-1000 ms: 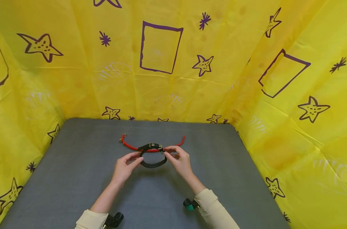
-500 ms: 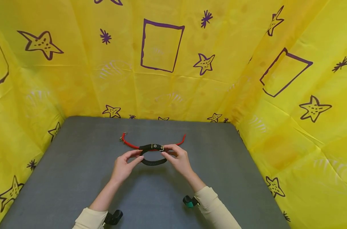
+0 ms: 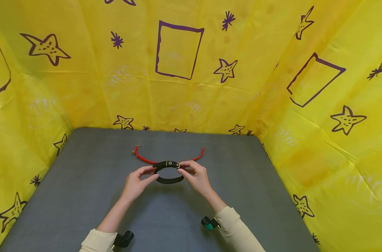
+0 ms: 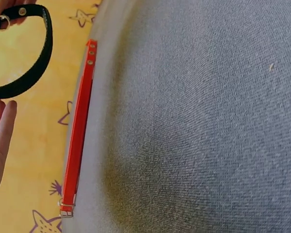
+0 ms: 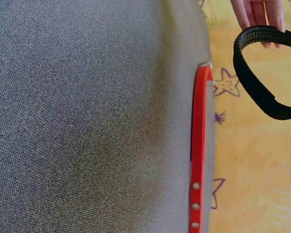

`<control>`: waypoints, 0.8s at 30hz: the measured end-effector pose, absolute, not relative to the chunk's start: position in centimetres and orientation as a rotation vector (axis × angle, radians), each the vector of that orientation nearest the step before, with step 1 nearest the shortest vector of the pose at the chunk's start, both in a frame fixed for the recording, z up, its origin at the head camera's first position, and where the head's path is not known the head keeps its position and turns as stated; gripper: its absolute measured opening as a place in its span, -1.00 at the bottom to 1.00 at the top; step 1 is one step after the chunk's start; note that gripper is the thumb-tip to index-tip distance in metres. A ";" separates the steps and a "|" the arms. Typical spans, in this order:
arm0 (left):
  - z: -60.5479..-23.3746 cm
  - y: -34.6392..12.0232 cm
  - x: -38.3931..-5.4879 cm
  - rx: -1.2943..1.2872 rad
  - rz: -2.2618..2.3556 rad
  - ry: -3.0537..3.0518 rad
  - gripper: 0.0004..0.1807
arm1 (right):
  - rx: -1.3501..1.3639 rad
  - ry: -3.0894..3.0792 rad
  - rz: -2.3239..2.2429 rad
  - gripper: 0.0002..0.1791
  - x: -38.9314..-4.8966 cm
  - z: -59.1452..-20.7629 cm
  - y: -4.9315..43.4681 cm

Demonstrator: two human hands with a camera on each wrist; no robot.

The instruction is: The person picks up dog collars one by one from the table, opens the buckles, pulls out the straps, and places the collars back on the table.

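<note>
The black collar (image 3: 169,181) is up in the air over the grey worktop (image 3: 165,217), bent round into a loop, with the left hand (image 3: 137,183) pinching one side and the right hand (image 3: 198,176) pinching the other, right by the metal buckle (image 3: 178,165). The red collar (image 4: 80,126) is just lying stretched out on the worktop behind it, and there's yellow cloth (image 3: 131,94) with purple starfish doodles (image 3: 48,49) round the back and sides
</note>
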State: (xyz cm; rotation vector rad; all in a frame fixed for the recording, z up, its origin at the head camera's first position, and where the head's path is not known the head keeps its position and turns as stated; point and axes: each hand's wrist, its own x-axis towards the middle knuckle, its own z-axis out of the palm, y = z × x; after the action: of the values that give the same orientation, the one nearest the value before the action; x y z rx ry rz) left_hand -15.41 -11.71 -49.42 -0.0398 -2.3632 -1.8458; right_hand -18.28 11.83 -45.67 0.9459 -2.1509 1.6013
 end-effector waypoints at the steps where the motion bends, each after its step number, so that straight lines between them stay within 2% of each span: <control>1: -49.4 -11.7 -15.5 -0.048 -1.871 -2.349 -0.58 | 0.948 -2.147 1.602 -0.80 -18.3 -45.7 11.8; 13: -48.1 -12.1 -15.8 -0.212 -1.941 -2.276 -0.53 | 0.987 -2.158 1.597 -0.79 -18.2 -46.0 12.0; 24: -47.9 -11.6 -16.1 -0.315 -1.809 -2.349 -0.65 | 0.995 -2.205 1.601 -0.80 -17.9 -46.0 11.8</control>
State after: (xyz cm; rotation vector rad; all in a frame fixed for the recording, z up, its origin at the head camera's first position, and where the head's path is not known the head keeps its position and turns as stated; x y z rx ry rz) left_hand -16.08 -11.65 -47.91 -0.3153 -2.3494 -1.8092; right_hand -17.87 11.84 -46.05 0.9949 -2.2050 1.6006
